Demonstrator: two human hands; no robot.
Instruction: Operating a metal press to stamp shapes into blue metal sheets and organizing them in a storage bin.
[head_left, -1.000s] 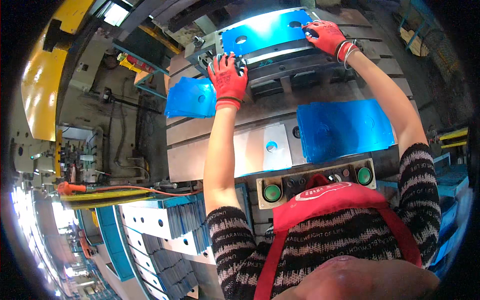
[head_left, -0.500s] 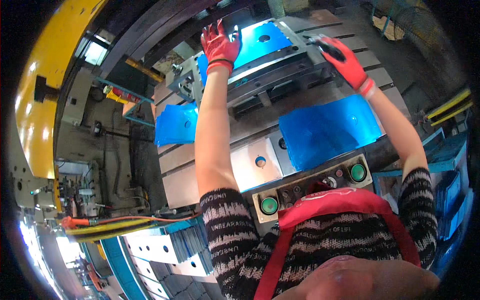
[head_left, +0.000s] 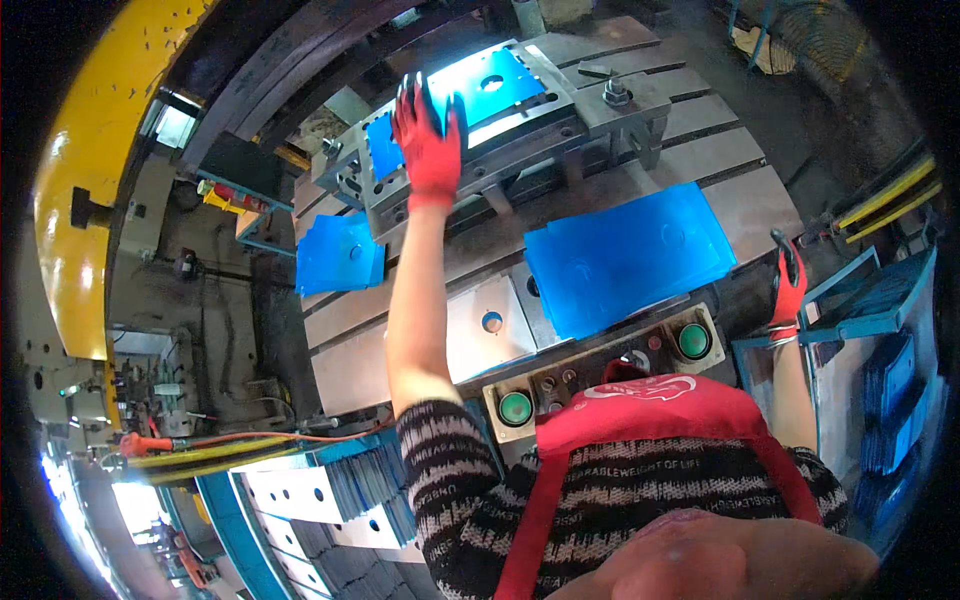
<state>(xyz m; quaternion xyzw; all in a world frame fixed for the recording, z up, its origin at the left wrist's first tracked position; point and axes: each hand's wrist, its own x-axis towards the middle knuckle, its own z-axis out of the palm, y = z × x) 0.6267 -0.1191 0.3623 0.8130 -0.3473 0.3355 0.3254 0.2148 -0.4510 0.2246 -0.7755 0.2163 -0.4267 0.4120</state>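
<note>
My left hand (head_left: pixel 430 150), in a red glove with dark fingertips, lies stretched out over a blue sheet-metal plate (head_left: pixel 500 85). That plate rests on a steel die (head_left: pixel 510 155) and has a round hole. The left fingers are extended and do not wrap around anything. My right hand (head_left: pixel 787 290), gloved the same way, is low at the right, beside the press table and above a blue-framed cart. Its dark fingers are partly bent with a gap between them, and I see nothing held.
Stacked blue plates (head_left: pixel 630 260) lie on the slotted press table (head_left: pixel 745 195); a smaller blue pile (head_left: pixel 338 255) lies left. A bare metal plate (head_left: pixel 480 335) sits near a control box with green buttons (head_left: pixel 693 341). A blue cart (head_left: pixel 860 320) stands right; a yellow machine frame (head_left: pixel 75 200) rises left.
My right hand has moved from the die's right end down and right, to beside the cart. My left hand stays over the plate on the die, slightly lower in view.
</note>
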